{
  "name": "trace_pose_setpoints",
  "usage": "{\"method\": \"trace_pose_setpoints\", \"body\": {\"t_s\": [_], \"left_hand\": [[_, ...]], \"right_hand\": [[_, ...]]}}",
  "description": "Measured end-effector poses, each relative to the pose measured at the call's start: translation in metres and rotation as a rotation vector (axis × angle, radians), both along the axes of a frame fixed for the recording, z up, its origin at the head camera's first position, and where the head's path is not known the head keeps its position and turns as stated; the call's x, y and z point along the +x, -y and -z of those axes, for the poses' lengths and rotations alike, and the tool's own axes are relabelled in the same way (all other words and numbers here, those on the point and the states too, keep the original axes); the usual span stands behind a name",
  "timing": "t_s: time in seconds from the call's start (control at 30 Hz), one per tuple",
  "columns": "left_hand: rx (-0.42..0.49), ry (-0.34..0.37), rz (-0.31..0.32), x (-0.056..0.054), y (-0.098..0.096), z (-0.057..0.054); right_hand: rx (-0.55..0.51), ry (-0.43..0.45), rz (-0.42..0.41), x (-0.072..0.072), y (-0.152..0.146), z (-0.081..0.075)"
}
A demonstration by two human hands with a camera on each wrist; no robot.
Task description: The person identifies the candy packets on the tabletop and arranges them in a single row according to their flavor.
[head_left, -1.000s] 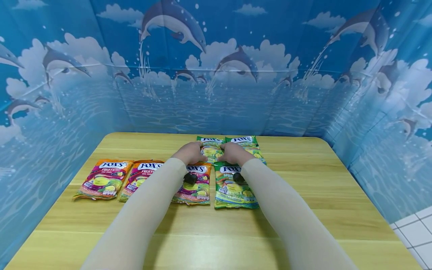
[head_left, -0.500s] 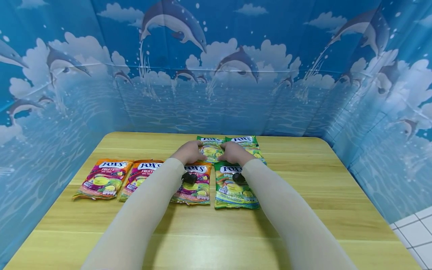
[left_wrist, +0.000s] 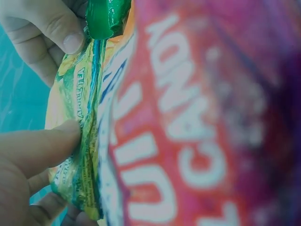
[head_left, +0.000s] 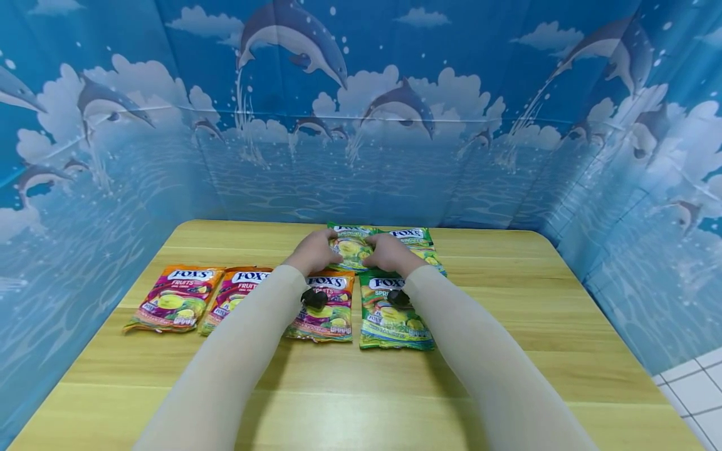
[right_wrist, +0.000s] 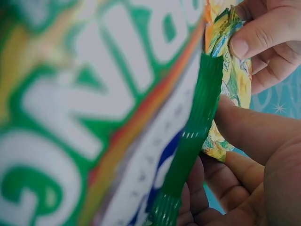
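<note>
A green candy bag at the back middle is held between my two hands. My left hand grips its left side, the thumb pressing on its front. My right hand grips its right side, with its thumb on the wrapper. The bag looks slightly tilted, its top edge raised. Another green bag lies just behind my right hand. Below my wrists are a purple-and-orange candy bag on the left and a green candy bag on the right.
Two more purple-and-orange bags, one far left and one partly under my left forearm, lie on the wooden table. A blue dolphin-print curtain rises behind the table and along its sides.
Between my hands the green bag has risen slightly and its top edge has shifted up. My left hand has moved a little left. The other bags stay put.
</note>
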State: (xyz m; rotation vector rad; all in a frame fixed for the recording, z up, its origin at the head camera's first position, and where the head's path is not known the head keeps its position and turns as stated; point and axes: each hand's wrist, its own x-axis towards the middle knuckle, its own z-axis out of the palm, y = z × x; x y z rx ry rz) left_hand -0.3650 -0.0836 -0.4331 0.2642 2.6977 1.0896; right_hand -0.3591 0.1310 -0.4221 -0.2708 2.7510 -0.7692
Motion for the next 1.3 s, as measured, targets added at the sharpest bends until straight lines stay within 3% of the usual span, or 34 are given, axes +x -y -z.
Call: {"method": "trace_pose_setpoints", "body": {"t_s": [0.37, 0.73, 1.03, 1.3], "left_hand": [[0.061, -0.089, -0.038, 0.005, 0.005, -0.009], [0.133, -0.166, -0.030, 0.019, 0.004, -0.025], [0.164, -0.191, -0.007, 0.033, -0.011, -0.038], [0.145, -0.223, 0.036, 0.047, -0.034, -0.042]], "right_hand": [[-0.106, -0.018, 0.046, 0.000, 0.002, -0.007], [-0.177, -0.106, 0.050, 0.011, -0.006, -0.027], [-0.138, -0.148, 0.038, 0.032, -0.026, -0.043], [-0.103, -0.161, 0.035, 0.055, -0.055, -0.052]]}}
